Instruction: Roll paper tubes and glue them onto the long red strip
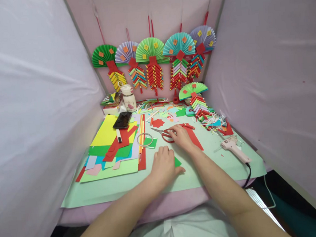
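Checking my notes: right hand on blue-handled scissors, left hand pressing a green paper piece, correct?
No: the head view shows the scissors have red handles, not blue. The right hand rests on them; the left hand presses the green paper piece.

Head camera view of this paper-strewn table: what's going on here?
A person is at a table covered with pale green paper. Their left hand lies on a small green paper piece. Their right hand is over the handles of red scissors lying on the table; whether the fingers grip them is unclear. Coloured sheets and a phone lie to the left, a glue gun to the right, and paper fans hang behind.
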`<action>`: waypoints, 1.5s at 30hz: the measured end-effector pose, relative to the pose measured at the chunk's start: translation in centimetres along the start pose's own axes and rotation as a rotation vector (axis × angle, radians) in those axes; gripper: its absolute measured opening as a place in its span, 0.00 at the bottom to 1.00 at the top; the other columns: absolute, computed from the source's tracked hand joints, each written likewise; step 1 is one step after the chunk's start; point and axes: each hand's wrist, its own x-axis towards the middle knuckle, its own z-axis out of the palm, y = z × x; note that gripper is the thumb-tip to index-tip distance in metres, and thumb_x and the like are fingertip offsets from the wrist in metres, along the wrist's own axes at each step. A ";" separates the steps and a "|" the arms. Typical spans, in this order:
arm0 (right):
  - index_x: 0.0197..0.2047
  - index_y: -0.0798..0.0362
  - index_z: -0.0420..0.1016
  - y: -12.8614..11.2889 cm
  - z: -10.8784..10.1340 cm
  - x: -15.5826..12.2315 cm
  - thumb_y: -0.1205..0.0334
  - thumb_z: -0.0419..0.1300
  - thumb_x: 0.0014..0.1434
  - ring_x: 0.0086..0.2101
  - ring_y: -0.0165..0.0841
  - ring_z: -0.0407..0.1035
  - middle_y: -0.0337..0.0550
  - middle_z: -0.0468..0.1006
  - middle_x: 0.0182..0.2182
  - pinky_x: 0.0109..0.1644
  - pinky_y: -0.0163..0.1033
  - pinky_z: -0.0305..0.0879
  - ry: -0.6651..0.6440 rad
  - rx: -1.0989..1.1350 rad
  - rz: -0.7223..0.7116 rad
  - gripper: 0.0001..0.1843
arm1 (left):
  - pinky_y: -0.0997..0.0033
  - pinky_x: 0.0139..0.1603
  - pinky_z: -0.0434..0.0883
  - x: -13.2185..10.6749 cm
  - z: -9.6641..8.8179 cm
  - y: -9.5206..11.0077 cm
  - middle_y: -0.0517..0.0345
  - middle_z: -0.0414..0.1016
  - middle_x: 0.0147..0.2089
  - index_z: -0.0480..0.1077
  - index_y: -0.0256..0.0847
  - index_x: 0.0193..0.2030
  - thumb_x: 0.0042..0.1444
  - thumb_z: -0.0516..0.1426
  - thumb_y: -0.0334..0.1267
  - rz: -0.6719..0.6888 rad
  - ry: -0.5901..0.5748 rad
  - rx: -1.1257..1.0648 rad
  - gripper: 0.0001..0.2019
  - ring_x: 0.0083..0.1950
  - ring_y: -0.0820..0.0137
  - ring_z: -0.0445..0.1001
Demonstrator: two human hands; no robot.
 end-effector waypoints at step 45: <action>0.25 0.52 0.69 -0.6 -0.1 0.2 0.48 0.58 0.52 0.23 0.28 0.58 0.35 0.66 0.20 0.27 0.33 0.55 -0.099 0.726 0.212 0.16 | 0.72 0.29 0.64 7.5 1.9 -6.4 0.58 0.72 0.25 0.70 0.36 0.27 0.44 0.62 0.50 -0.436 0.439 -1.571 0.16 0.28 0.69 0.70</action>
